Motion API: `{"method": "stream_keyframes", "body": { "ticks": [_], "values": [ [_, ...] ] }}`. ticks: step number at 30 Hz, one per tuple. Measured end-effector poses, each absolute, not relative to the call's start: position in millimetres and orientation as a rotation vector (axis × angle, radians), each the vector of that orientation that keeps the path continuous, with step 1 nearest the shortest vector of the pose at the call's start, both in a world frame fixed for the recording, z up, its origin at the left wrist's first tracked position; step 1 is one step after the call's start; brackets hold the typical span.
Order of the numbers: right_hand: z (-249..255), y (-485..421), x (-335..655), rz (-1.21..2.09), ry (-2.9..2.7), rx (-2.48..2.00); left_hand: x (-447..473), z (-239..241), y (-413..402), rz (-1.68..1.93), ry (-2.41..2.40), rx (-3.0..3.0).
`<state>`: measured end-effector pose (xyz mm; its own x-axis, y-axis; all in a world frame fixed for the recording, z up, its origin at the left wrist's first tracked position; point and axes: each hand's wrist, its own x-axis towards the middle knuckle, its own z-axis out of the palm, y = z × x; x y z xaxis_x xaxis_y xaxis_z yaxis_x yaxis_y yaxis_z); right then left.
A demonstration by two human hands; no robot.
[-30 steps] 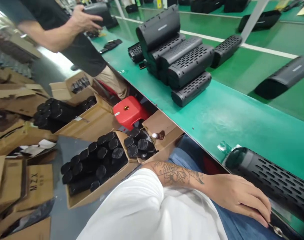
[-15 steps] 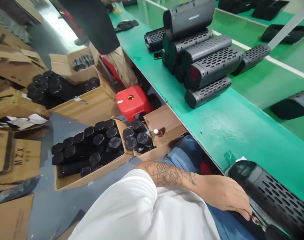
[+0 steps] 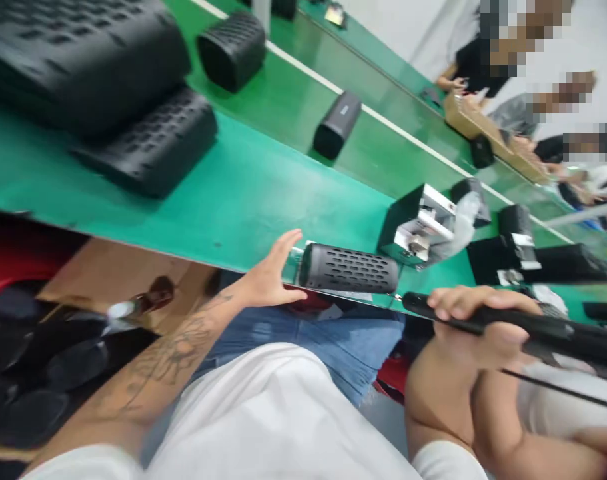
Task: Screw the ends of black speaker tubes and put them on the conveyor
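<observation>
A dark grey perforated speaker housing (image 3: 350, 269) lies at the near edge of the green table. My left hand (image 3: 270, 277) is at its left end, thumb and fingers spread wide, gripping nothing. On the other side, my right hand (image 3: 483, 320) is wrapped round a black electric screwdriver (image 3: 558, 337), held almost level. Its metal bit points left, close to the housing's lower right corner; whether they touch I cannot tell.
Behind the screwdriver stands a screw feeder-like metal box (image 3: 413, 230). Stacked housings (image 3: 153, 143) occupy the table's left. A conveyor (image 3: 288, 110) carrying more housings runs beyond. An open carton (image 3: 83, 273) with a small bottle sits below left. Other people work across the line.
The view has swung right, bringing my right hand and the screwdriver into sight. My left hand has left the screwdriver's tip area and opened at the housing's left end.
</observation>
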<state>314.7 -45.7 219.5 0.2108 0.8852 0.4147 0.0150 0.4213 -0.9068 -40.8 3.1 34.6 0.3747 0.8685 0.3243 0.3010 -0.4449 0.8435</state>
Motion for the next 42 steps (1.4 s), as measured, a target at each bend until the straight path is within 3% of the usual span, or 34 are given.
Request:
{"method": "stream_keyframes", "body": {
  "ticks": [3,10,26,42],
  "values": [
    [218,-38,329,0.518,-1.320,-0.709,-40,33,9,0.924,1.041,1.832],
    [205,-23,316,0.523,-1.335,-0.741,-33,51,13,0.860,0.988,1.872],
    [200,-13,326,0.820,-1.289,-0.776,-39,60,27,0.789,0.962,2.142],
    [209,-5,346,1.078,-1.468,-0.625,-38,36,25,0.840,1.023,2.255]
  ]
}}
